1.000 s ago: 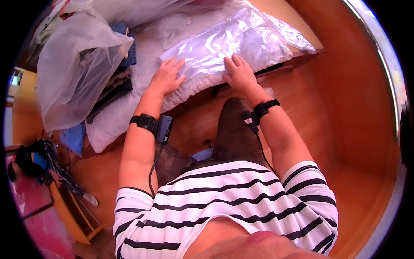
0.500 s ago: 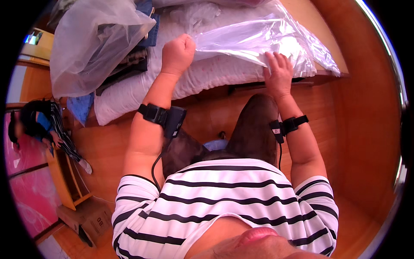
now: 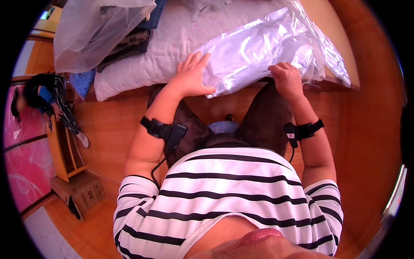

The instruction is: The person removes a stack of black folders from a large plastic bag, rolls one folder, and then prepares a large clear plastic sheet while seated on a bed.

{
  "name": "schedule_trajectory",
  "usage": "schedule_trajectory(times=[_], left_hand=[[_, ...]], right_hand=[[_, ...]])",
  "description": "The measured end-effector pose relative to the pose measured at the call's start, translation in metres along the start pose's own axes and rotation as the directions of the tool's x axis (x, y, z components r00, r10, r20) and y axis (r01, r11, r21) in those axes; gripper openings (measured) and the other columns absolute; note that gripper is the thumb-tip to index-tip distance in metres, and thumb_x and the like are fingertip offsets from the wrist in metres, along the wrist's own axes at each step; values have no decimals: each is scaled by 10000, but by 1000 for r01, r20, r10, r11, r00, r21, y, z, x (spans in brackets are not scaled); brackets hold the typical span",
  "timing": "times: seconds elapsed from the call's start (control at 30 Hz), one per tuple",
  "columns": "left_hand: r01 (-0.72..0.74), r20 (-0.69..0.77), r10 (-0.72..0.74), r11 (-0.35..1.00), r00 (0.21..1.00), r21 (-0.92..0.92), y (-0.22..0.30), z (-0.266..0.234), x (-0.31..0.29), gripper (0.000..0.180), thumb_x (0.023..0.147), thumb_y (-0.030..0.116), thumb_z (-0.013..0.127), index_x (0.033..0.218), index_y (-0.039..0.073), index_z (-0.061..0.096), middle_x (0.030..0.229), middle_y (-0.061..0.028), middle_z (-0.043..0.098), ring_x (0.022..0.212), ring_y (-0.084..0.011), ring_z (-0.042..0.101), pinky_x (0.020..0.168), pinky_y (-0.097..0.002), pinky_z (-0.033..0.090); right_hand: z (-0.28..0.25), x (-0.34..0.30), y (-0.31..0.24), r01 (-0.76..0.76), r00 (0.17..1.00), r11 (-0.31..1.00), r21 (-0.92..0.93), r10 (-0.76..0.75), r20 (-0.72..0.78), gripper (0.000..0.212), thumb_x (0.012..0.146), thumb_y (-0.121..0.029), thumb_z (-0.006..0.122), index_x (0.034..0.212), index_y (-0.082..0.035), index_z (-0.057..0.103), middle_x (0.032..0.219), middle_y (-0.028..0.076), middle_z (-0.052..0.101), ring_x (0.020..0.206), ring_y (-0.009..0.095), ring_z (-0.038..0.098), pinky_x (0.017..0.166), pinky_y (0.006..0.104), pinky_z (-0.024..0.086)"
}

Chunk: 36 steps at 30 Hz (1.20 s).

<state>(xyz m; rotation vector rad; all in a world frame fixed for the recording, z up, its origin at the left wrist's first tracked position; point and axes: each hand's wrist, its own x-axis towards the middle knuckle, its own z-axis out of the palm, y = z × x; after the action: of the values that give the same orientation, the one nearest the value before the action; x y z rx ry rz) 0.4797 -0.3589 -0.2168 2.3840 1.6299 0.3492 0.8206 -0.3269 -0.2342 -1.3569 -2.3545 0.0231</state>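
So, way over on the left, another person [image 3: 51, 97] is bending over near a small wooden frame [image 3: 60, 151], pretty blurry, and a cardboard box [image 3: 86, 192] is sitting on the floor just below that. Moving right, a cloudy plastic bag [image 3: 84, 43] is lying over some dark folded clothes [image 3: 133, 41], so most of the pile is hiding, and the top of the bag is getting cut off by the frame.

Next up, the left hand [image 3: 189, 77] is staying pretty wide: fingers spreading, thumb sticking out to the side, palm pressing down on the left end of a shiny clear plastic sheet [image 3: 250, 47]. It isn't gripping anything. The sheet is lying on a pale quilt [image 3: 177, 41], with its near edge hanging a bit over the front. Glare is washing out lots of it, so whether it's really a sheet or a flat bag is staying unclear.

The right hand [image 3: 288, 82] is curling in narrow, fingertips bunching up and pinching the sheet's near edge. Its palm is facing away, so the exact thumb grip is hiding. Further right, a bare wooden board [image 3: 338, 41] is showing past the quilt.
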Motion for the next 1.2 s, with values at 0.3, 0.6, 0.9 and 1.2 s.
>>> schedule_trajectory(times=[0.3,0.6,0.9,1.2], left_hand=[[57,-93,-23,923,995,381,71,78,47,890,737,469,774,1462,116,397,1472,-225,397,1379,-400,360,1009,-594,362],[-15,-48,38,911,998,413,66,75,40,765,831,415,728,1458,114,410,1473,-221,408,1374,-404,382,1007,-589,379],[18,-322,-79,982,944,-186,41,40,48,222,947,268,601,1034,65,619,871,-195,661,834,-399,636,721,-475,508],[-283,-770,-441,749,462,-599,19,-50,52,336,1036,279,524,853,1,564,678,-37,549,627,-195,485,627,-330,440]], right_hand=[[2,-34,-45,57,970,977,208,-104,221,150,822,-161,648,945,-107,715,909,83,675,922,306,629,823,432,516],[9,-30,61,-429,840,903,33,412,-352,554,788,-361,786,1220,-52,628,1201,198,643,1147,388,573,1006,414,453],[21,-39,98,-664,625,437,607,770,129,555,789,-278,785,1219,28,614,997,165,700,848,232,669,798,341,530],[-87,-21,125,-252,668,369,895,735,-116,225,914,-34,617,1125,7,681,854,-20,612,728,55,518,630,191,405]])
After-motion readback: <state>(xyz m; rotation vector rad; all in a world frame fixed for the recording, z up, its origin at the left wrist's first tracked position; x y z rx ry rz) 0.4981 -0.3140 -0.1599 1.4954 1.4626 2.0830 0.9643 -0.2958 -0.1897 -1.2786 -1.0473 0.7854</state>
